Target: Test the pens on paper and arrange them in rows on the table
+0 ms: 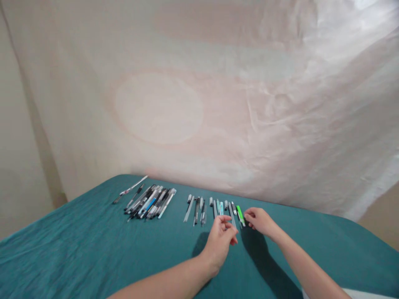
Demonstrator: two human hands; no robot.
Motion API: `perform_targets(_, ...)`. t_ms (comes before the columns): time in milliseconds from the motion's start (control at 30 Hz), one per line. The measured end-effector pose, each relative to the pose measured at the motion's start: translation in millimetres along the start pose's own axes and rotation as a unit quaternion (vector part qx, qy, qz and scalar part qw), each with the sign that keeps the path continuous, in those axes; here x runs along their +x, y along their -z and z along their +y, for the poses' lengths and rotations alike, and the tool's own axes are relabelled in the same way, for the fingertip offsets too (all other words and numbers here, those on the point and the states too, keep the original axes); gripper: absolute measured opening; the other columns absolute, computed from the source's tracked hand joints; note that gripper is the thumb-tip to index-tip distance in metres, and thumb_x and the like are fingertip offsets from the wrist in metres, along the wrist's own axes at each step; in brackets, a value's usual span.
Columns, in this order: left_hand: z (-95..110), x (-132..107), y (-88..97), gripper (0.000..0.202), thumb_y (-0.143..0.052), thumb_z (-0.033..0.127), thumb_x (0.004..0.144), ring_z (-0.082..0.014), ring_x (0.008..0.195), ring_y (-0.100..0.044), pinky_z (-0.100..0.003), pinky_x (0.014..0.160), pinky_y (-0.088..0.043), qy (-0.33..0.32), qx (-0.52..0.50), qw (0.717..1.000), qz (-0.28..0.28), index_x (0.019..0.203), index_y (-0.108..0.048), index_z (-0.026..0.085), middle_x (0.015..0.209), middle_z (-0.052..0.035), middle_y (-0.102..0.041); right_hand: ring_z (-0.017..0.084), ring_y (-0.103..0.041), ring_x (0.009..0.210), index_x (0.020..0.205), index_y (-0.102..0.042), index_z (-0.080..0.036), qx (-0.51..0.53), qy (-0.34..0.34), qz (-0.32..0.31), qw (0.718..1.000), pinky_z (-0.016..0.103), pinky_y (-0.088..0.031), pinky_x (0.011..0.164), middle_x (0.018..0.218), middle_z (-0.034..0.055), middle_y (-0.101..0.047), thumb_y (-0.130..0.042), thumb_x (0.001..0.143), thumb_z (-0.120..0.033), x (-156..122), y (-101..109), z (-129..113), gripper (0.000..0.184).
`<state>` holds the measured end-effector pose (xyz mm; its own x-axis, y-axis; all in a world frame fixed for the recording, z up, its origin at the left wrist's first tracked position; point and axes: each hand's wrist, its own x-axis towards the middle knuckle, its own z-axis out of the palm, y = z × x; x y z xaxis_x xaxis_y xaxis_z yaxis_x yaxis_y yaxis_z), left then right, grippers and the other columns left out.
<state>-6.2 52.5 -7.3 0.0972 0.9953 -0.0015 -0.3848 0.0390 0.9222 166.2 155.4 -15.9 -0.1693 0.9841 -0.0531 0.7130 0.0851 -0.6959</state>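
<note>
My left hand (pixel 219 242) hovers over the near ends of the right-hand row of pens, with its fingers loosely bent, thumb and forefinger apart, and nothing visible between them. My right hand (pixel 260 221) is low at the right end of that row. Its bent fingertips are beside a bright green cap (pixel 240 214), and I see nothing held in them; contact with the cap cannot be made out. Left of the green cap lie a grey pen (pixel 232 212), a white-and-black cap (pixel 234 208) and a light blue pen (pixel 221 207), partly hidden by my left hand.
A dense pile of pens (pixel 151 202) lies at the left on the green cloth (pixel 102 241). Beyond it rests a thin white pen-like stick (pixel 134 185). Several separate pens and caps (pixel 196 211) lie mid-table. A pale hanging sheet (pixel 218 104) rises behind the table's far edge.
</note>
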Motion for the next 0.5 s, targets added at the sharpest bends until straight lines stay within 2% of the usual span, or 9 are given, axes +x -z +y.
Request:
perform_targets(67, 7.5, 3.0, 1.0, 0.032, -0.054, 0.02, 0.065, -0.0066, 0.052, -0.047, -0.021, 0.054, -0.035, -0.018, 0.007, 1.0, 0.0, 0.094, -0.04, 0.018, 0.071, 0.0025, -0.049, 0.013, -0.055, 0.051, 0.076, -0.062, -0.015, -0.026, 0.043, 0.01, 0.999, 0.02, -0.038, 0.047, 0.059, 0.0023, -0.062, -0.047, 0.072, -0.022, -17.7, -0.8, -4.7, 0.016)
perform_targets(167, 23.0, 13.2, 9.7, 0.03, -0.052, 0.019, 0.067, -0.0064, 0.051, -0.046, -0.02, 0.054, -0.036, -0.049, 0.044, 0.998, 0.002, 0.094, -0.041, 0.017, 0.067, 0.0034, -0.048, 0.016, -0.055, 0.053, 0.074, -0.063, -0.019, -0.065, 0.112, 0.002, 0.992, 0.023, -0.038, 0.049, 0.06, 0.0024, -0.062, -0.042, 0.076, -0.029, -53.9, -12.9, -14.2, 0.023)
perform_targets(233, 35.3, 21.9, 21.5, 0.026, -0.049, 0.021, 0.07, -0.0067, 0.049, -0.046, -0.019, 0.051, -0.035, -0.052, 0.128, 0.99, 0.005, 0.095, -0.043, 0.017, 0.064, 0.0035, -0.049, 0.017, -0.055, 0.054, 0.072, -0.063, -0.021, -0.072, 0.124, -0.006, 0.99, 0.025, -0.038, 0.051, 0.06, 0.0027, -0.062, -0.04, 0.077, -0.031, -78.1, -24.7, -20.5, 0.026)
perform_targets(267, 41.9, 26.1, 29.4, 0.024, -0.048, 0.022, 0.072, -0.0076, 0.049, -0.047, -0.02, 0.051, -0.036, -0.05, 0.204, 0.978, 0.004, 0.095, -0.045, 0.016, 0.064, 0.0028, -0.05, 0.017, -0.056, 0.058, 0.073, -0.063, -0.021, -0.066, 0.138, -0.014, 0.988, 0.025, -0.04, 0.055, 0.065, 0.0031, -0.063, -0.04, 0.078, -0.031, -88.1, -30.2, -23.1, 0.026)
perform_targets(300, 48.7, 30.1, 38.4, 0.022, -0.047, 0.023, 0.072, -0.0089, 0.051, -0.049, -0.021, 0.052, -0.037, -0.053, 0.302, 0.952, 0.005, 0.094, -0.048, 0.016, 0.063, 0.0018, -0.053, 0.017, -0.057, 0.06, 0.074, -0.063, -0.022, -0.06, 0.151, -0.025, 0.986, 0.025, -0.04, 0.057, 0.067, 0.0032, -0.064, -0.04, 0.078, -0.031, -96.1, -35.0, -25.3, 0.026)
perform_targets(333, 55.7, 33.6, 48.6, 0.019, -0.049, 0.023, 0.072, -0.0104, 0.053, -0.051, -0.021, 0.054, -0.038, -0.072, 0.428, 0.901, 0.013, 0.09, -0.052, 0.017, 0.064, 0.0006, -0.055, 0.017, -0.057, 0.062, 0.074, -0.063, -0.022, -0.056, 0.164, -0.035, 0.984, 0.025, -0.04, 0.058, 0.069, 0.0032, -0.064, -0.04, 0.079, -0.031, -102.0, -38.7, -26.8, 0.025)
perform_targets(367, 62.7, 36.6, 59.6, 0.016, -0.052, 0.025, 0.071, -0.0125, 0.06, -0.054, -0.023, 0.06, -0.04, -0.104, 0.558, 0.823, 0.032, 0.085, -0.055, 0.019, 0.067, -0.0007, -0.058, 0.017, -0.057, 0.063, 0.074, -0.063, -0.022, -0.051, 0.175, -0.043, 0.982, 0.025, -0.041, 0.059, 0.07, 0.0031, -0.064, -0.039, 0.079, -0.031, -105.8, -41.5, -27.7, 0.025)
perform_targets(433, 75.9, 41.4, 83.0, 0.01, -0.052, 0.023, 0.071, -0.0196, 0.081, -0.055, -0.029, 0.075, -0.038, -0.116, 0.62, 0.772, 0.086, 0.076, -0.059, 0.018, 0.081, -0.0079, -0.06, 0.017, -0.057, 0.064, 0.074, -0.062, -0.023, -0.045, 0.187, -0.052, 0.98, 0.024, -0.041, 0.061, 0.071, 0.0028, -0.064, -0.039, 0.08, -0.032, -108.7, -44.3, -27.7, 0.026)
perform_targets(500, 86.4, 45.0, 105.7, 0.014, -0.047, 0.018, 0.074, -0.0252, 0.093, -0.052, -0.036, 0.083, -0.033, -0.107, 0.66, 0.731, 0.139, 0.08, -0.06, 0.014, 0.091, -0.0143, -0.058, 0.017, -0.057, 0.065, 0.075, -0.062, -0.023, -0.039, 0.192, -0.053, 0.979, 0.024, -0.041, 0.062, 0.072, 0.0026, -0.064, -0.039, 0.081, -0.032, -108.0, -45.1, -25.9, 0.025)
